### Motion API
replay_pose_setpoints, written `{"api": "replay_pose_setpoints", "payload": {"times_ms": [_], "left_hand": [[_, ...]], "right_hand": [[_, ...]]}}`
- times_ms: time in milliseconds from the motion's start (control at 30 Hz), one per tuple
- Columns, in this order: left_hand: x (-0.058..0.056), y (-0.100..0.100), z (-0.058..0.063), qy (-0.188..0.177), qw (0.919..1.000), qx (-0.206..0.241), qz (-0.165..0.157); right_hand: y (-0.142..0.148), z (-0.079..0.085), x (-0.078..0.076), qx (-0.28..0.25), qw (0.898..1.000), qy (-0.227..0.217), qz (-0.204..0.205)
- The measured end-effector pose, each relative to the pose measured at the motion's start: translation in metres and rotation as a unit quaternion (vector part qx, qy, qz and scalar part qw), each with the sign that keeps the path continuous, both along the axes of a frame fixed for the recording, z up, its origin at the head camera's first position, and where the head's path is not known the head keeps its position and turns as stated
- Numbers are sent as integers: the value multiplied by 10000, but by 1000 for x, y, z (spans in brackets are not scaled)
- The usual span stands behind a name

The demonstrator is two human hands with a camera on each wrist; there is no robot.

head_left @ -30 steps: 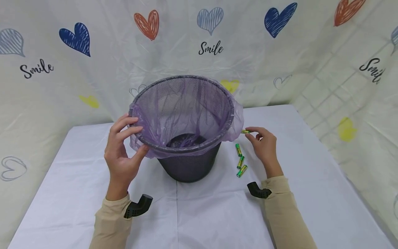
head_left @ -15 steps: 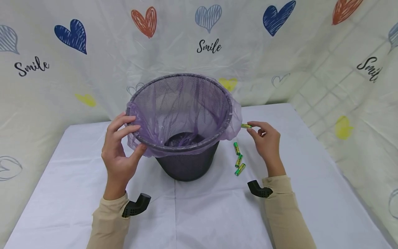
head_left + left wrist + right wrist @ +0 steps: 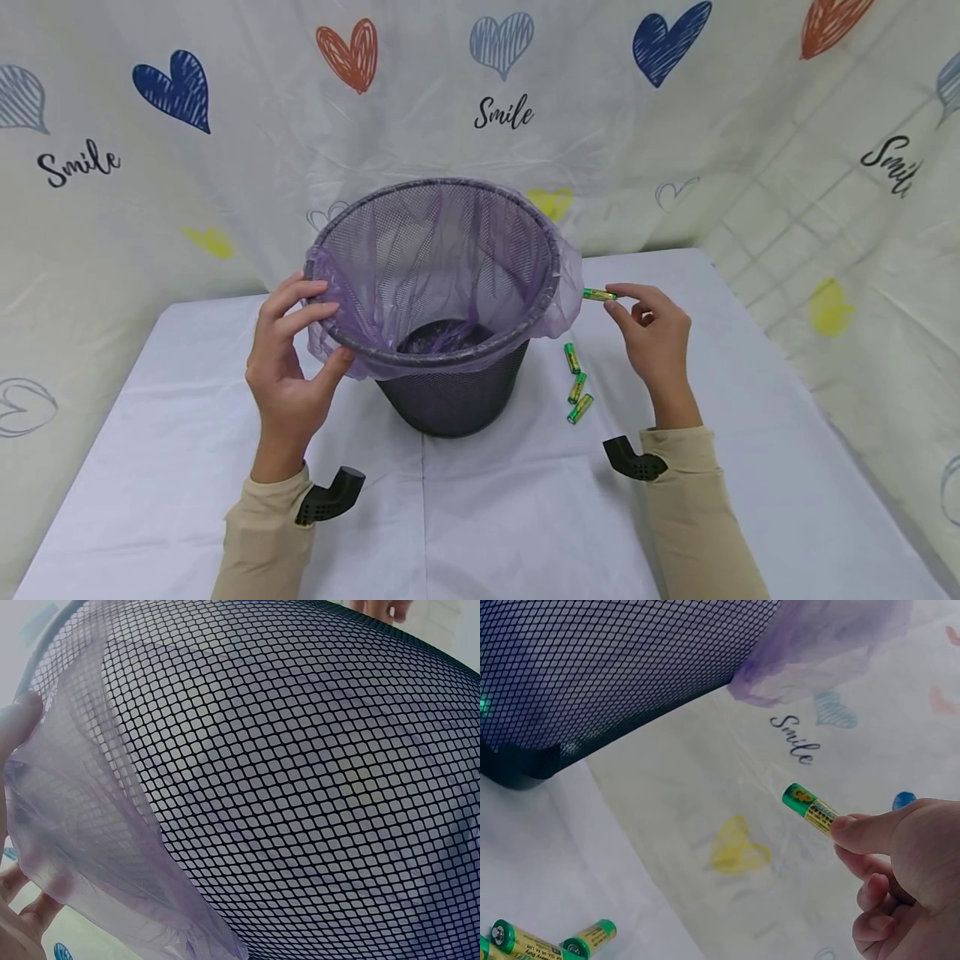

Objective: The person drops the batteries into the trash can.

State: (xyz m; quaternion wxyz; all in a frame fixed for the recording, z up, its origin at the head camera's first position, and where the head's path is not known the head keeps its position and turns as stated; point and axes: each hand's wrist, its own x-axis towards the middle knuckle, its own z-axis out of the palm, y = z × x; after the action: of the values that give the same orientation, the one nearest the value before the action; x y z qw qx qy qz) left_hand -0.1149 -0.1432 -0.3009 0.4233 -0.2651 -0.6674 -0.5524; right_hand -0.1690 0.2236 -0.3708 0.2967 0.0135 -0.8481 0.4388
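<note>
A black mesh wastebasket (image 3: 453, 404) stands on the table, lined with a thin purple bag (image 3: 564, 304) folded over its rim. My left hand (image 3: 288, 383) holds the basket's left rim through the bag, fingers over the edge and thumb in front. In the left wrist view, mesh (image 3: 300, 765) fills most of the picture. To the right of the basket, my right hand (image 3: 654, 346) pinches a green and yellow battery (image 3: 599, 294) between thumb and forefinger. The battery (image 3: 808, 807) points toward the basket in the right wrist view, apart from the bag.
Several more batteries (image 3: 577, 388) lie close together in a row on the white tablecloth (image 3: 495, 525), just right of the basket. Behind the table hangs a pale curtain (image 3: 420, 108) printed with hearts and words.
My right hand has moved right and upward in the head view with the battery, so more of the battery shows. My left hand keeps its hold on the rim.
</note>
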Motion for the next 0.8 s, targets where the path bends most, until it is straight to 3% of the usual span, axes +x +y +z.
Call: {"api": "replay_pose_setpoints", "payload": {"times_ms": [800], "left_hand": [[2, 0, 1, -83, 9997, -177, 115]], "right_hand": [[-12, 35, 20, -357, 9982, 428, 217]]}}
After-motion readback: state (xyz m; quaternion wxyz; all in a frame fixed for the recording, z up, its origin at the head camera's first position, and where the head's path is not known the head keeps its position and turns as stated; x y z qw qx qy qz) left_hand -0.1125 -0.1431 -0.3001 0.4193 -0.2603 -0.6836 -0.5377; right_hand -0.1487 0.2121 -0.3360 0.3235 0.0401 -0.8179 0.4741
